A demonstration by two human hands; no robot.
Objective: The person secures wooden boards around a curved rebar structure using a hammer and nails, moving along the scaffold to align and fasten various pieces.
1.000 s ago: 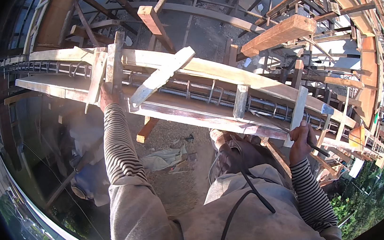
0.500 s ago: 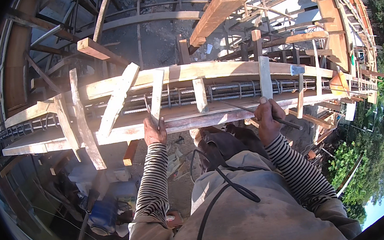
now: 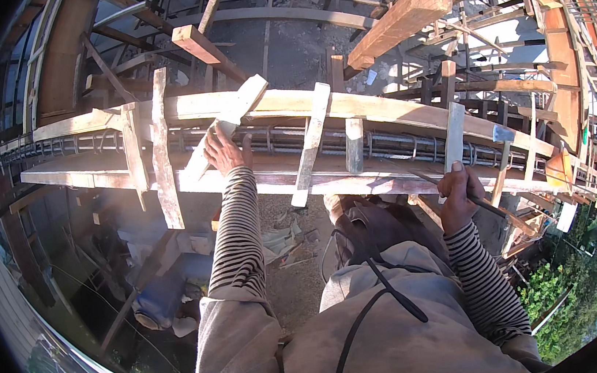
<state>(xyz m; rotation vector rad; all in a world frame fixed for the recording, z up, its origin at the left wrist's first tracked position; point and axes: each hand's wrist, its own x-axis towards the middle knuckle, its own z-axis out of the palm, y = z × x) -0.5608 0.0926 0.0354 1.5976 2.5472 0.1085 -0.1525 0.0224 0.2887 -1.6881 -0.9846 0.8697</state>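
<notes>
My left hand (image 3: 227,150) is on a slanted pale wooden strip (image 3: 241,104), its fingers over one edge and its thumb on the other side. The strip lies across a long wooden beam form (image 3: 281,102). My right hand (image 3: 459,194) is closed round a thin dark metal rod (image 3: 491,206), whose narrow end points left over the form. Just beyond that hand stands an upright wooden strip (image 3: 453,136). Between my hands, another tilted strip (image 3: 312,144) and a short block (image 3: 354,145) bridge the two boards.
Steel reinforcing bars (image 3: 389,145) run inside the form. More strips (image 3: 162,150) cross it on the left. Thick timbers (image 3: 405,23) project on the far side. A blue container (image 3: 160,298) sits below left, and a dark cord (image 3: 391,286) hangs over my front.
My left hand has let go of the tilted strip's lower end and moved left and farther out onto the slanted strip. My right hand keeps the rod. The whole view has shifted.
</notes>
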